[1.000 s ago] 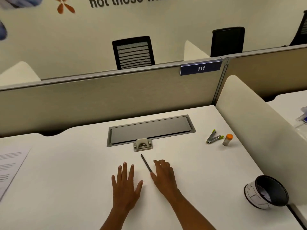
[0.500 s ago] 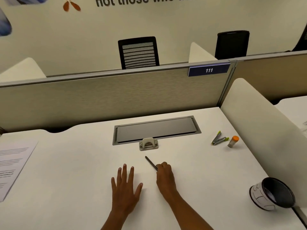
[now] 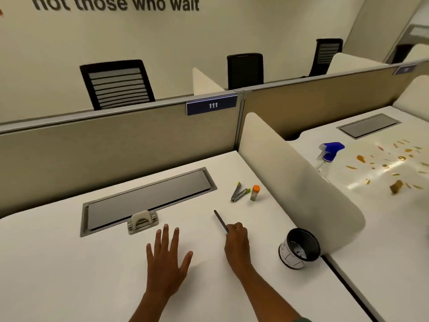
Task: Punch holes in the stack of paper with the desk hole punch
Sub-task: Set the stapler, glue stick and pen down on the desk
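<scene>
Punching had not begun, judging by the layout. The desk hole punch sat untouched on the white counter, at the near edge of the grey cable tray lid, handle up, with no sheet in its slot. No stack of paper appeared anywhere in the head view (so its location could not be recorded). The left hand lay flat on the counter just in front of the punch, fingers straight and spread, holding nothing. The right hand had its fingers curled around the near end of a dark pen, whose far end pointed away toward the stapler and the orange-capped glue stick. A black cup stood to the right, near the divider. Remaining, by my estimate: fetch the paper, square it, feed it into the punch, press the handle.
</scene>
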### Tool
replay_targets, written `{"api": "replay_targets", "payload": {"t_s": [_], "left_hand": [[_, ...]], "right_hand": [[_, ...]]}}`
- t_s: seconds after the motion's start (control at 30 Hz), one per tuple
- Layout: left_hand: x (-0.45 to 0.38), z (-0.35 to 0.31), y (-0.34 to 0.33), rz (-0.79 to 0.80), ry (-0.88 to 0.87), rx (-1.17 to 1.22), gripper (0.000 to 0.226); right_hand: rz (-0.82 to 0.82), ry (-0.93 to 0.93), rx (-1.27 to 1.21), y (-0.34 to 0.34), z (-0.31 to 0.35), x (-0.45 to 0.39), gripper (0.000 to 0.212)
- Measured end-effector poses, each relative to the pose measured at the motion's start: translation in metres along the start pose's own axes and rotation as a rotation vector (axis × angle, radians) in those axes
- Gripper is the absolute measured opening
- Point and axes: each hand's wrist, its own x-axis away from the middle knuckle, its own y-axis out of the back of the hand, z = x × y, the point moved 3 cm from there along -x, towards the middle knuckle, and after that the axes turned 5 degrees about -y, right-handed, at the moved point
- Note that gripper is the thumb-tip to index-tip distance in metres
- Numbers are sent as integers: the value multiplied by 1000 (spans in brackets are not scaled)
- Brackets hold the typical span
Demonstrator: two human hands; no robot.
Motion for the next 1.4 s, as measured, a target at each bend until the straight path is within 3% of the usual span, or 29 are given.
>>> {"api": "replay_targets", "payload": {"t_s": [0.47,0.9,1.13,1.4], "left_hand": [[-59,-86,-21,45,-125,18,80],[-58,-79,-14,39,-81,8,83],[-34,-59,10,-2,-17,19,86],[-3,-35,58,-102,25,-18,93]], "right_hand": [[-40,-226,-39,22,-69,-62,28],[-19,-305,108,20,-77,-72,36],[-83,-96,-21,26,-54,-45,58],[-24,158,89,41,-9,-8,84]]}}
